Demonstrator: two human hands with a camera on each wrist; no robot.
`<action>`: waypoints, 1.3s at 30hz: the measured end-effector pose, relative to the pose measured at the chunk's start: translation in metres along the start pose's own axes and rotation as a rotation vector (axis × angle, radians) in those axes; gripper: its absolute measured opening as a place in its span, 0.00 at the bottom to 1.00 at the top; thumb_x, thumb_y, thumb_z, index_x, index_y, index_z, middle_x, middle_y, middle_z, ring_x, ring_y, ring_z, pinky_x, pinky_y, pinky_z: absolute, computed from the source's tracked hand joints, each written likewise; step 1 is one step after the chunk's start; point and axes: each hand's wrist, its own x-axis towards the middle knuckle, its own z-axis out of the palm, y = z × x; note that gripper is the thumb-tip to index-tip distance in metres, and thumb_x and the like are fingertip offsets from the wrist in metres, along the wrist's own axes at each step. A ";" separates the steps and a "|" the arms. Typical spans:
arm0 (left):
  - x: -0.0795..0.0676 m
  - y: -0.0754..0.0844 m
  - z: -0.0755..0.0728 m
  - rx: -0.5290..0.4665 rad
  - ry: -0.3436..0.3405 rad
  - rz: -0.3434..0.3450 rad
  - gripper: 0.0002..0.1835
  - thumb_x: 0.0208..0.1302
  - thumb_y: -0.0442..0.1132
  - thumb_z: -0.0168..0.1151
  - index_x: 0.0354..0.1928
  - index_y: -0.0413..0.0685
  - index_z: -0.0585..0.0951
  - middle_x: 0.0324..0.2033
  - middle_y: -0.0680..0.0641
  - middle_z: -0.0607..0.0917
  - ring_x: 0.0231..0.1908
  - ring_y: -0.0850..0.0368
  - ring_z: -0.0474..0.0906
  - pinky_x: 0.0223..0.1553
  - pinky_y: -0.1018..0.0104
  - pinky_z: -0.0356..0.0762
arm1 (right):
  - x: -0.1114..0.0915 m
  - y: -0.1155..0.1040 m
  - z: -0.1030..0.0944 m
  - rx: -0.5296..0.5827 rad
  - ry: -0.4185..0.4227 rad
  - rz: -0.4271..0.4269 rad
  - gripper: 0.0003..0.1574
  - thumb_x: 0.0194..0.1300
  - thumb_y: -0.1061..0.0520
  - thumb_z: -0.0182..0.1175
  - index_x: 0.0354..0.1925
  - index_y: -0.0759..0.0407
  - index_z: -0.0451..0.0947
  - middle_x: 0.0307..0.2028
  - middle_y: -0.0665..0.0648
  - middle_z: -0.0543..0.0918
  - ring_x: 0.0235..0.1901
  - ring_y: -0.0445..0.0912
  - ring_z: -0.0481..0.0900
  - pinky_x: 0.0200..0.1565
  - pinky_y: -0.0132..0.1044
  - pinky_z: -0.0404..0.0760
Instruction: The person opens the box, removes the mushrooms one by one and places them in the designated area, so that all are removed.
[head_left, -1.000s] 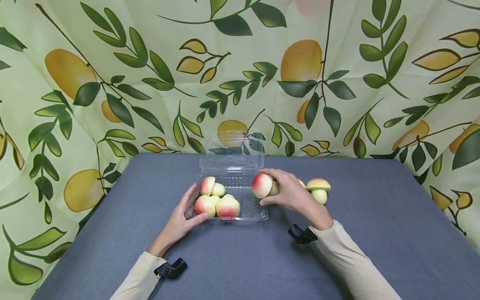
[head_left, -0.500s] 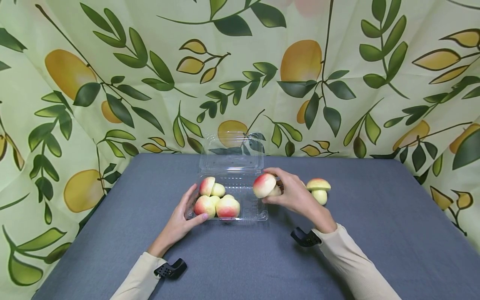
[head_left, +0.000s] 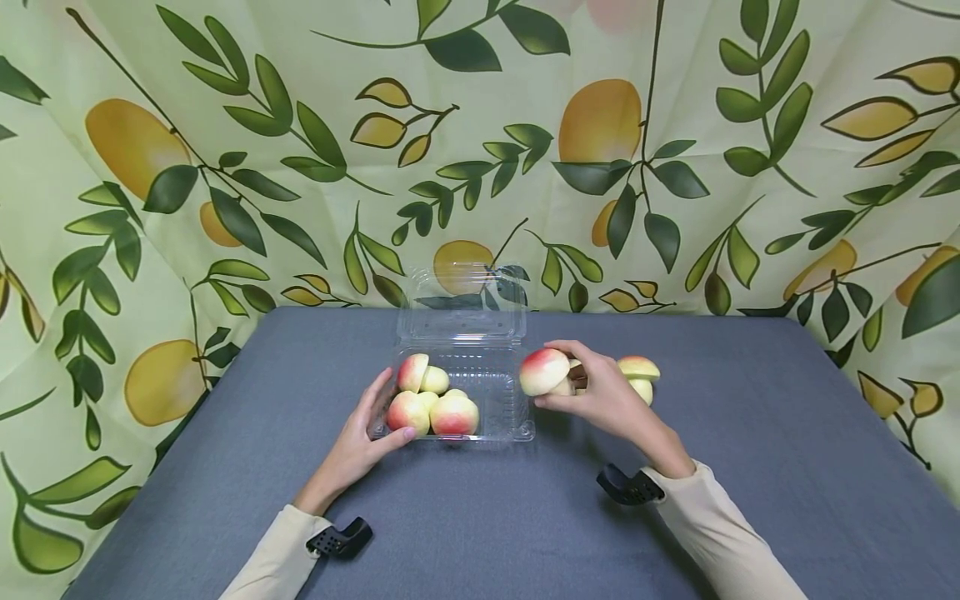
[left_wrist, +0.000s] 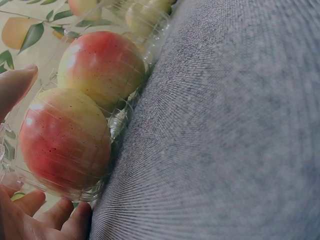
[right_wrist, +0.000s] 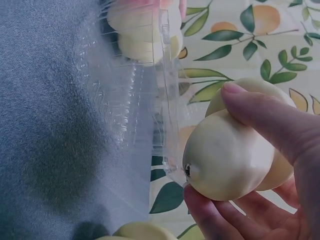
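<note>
Leafy printed cloth (head_left: 480, 125) with orange fruit hangs behind a counter (head_left: 480, 525) covered in blue-grey woven fabric. Our right hand (head_left: 600, 396) pinches a mushroom-shaped piece (head_left: 545, 372) between thumb and fingers, holding it raised just outside the right wall of a clear container (head_left: 491, 412). Our left hand (head_left: 356, 446) is spread around the container's near left corner, thumb along the front edge.

To handle this well, we would judge, the pinch should stay light but sure where cap meets stem, since the skin looks slick. We should keep the piece above the thin rim so the 2 don't knock, and steady the corner without squeezing plastic that looks springy.

The held piece has a domed cap blushing red over cream; the right wrist view shows a smooth, egg-shaped stem with 1 small dark mark on its end. Toward the container's left side, 3 similar pieces (head_left: 453, 414) sit close together; the 2 caps nearest the left wrist camera look glossy and finely speckled. Ridges run along the container's walls, and its transparent lid (head_left: 461, 323) stands raised at the back. Farther right, another mushroom (head_left: 639, 369) rests partly behind our right hand.
</note>
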 end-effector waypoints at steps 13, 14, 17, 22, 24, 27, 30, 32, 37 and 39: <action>0.000 0.000 0.000 -0.008 -0.004 0.002 0.49 0.62 0.30 0.66 0.78 0.39 0.47 0.76 0.32 0.52 0.75 0.32 0.50 0.60 0.89 0.59 | -0.018 0.008 -0.013 0.081 0.044 0.046 0.47 0.45 0.59 0.80 0.62 0.61 0.72 0.52 0.63 0.83 0.42 0.50 0.87 0.42 0.30 0.83; 0.000 0.000 0.000 -0.008 -0.005 0.002 0.49 0.62 0.30 0.66 0.78 0.39 0.47 0.76 0.32 0.52 0.75 0.32 0.50 0.60 0.89 0.59 | -0.020 0.009 -0.014 0.081 0.048 0.045 0.47 0.46 0.59 0.80 0.63 0.61 0.71 0.52 0.63 0.82 0.42 0.50 0.87 0.42 0.30 0.83; 0.000 0.000 0.000 -0.007 -0.004 0.004 0.49 0.62 0.30 0.66 0.78 0.38 0.47 0.76 0.31 0.52 0.75 0.32 0.50 0.60 0.89 0.59 | -0.024 0.010 -0.019 0.079 0.061 0.044 0.47 0.47 0.58 0.80 0.64 0.61 0.70 0.53 0.64 0.81 0.42 0.51 0.87 0.42 0.28 0.84; 0.000 0.001 0.000 -0.004 -0.003 0.003 0.49 0.62 0.30 0.66 0.78 0.38 0.47 0.76 0.30 0.53 0.75 0.32 0.50 0.60 0.89 0.59 | -0.032 0.011 -0.026 0.035 0.103 0.058 0.46 0.46 0.57 0.80 0.63 0.56 0.72 0.53 0.63 0.80 0.41 0.50 0.87 0.41 0.27 0.83; 0.000 0.001 0.000 -0.003 -0.002 0.000 0.49 0.62 0.30 0.66 0.78 0.39 0.47 0.76 0.30 0.53 0.75 0.32 0.50 0.60 0.88 0.59 | -0.035 0.012 -0.028 0.035 0.121 0.067 0.46 0.45 0.58 0.81 0.62 0.57 0.73 0.52 0.63 0.80 0.41 0.48 0.87 0.41 0.27 0.83; 0.000 0.001 0.000 -0.004 -0.001 -0.001 0.49 0.62 0.30 0.66 0.78 0.39 0.47 0.76 0.30 0.53 0.75 0.32 0.50 0.60 0.88 0.59 | -0.038 0.014 -0.030 0.058 0.143 0.080 0.46 0.44 0.60 0.81 0.62 0.59 0.74 0.53 0.63 0.80 0.40 0.40 0.85 0.42 0.27 0.84; 0.000 0.001 0.001 -0.005 -0.002 0.001 0.49 0.62 0.30 0.66 0.78 0.39 0.47 0.76 0.30 0.53 0.75 0.32 0.50 0.61 0.88 0.59 | -0.041 0.018 -0.033 0.062 0.171 0.071 0.46 0.44 0.61 0.81 0.62 0.60 0.74 0.53 0.63 0.81 0.40 0.32 0.82 0.42 0.25 0.83; 0.000 0.001 0.001 -0.003 -0.002 0.001 0.49 0.62 0.30 0.66 0.78 0.39 0.47 0.76 0.30 0.53 0.75 0.32 0.50 0.61 0.88 0.58 | -0.043 0.020 -0.036 0.048 0.187 0.053 0.46 0.43 0.63 0.80 0.62 0.59 0.75 0.53 0.62 0.81 0.40 0.28 0.81 0.42 0.22 0.82; 0.000 0.000 0.001 0.000 -0.001 0.005 0.49 0.62 0.30 0.66 0.78 0.38 0.47 0.75 0.30 0.54 0.75 0.32 0.50 0.61 0.88 0.59 | -0.045 0.025 -0.043 0.014 0.221 0.018 0.46 0.44 0.64 0.80 0.62 0.59 0.75 0.54 0.62 0.81 0.40 0.25 0.80 0.42 0.18 0.79; 0.000 0.000 0.001 -0.001 -0.001 0.007 0.49 0.62 0.30 0.66 0.78 0.38 0.47 0.75 0.30 0.55 0.75 0.32 0.50 0.60 0.88 0.59 | -0.047 0.026 -0.046 0.006 0.229 0.027 0.46 0.44 0.63 0.80 0.63 0.59 0.74 0.53 0.62 0.81 0.40 0.24 0.80 0.41 0.17 0.78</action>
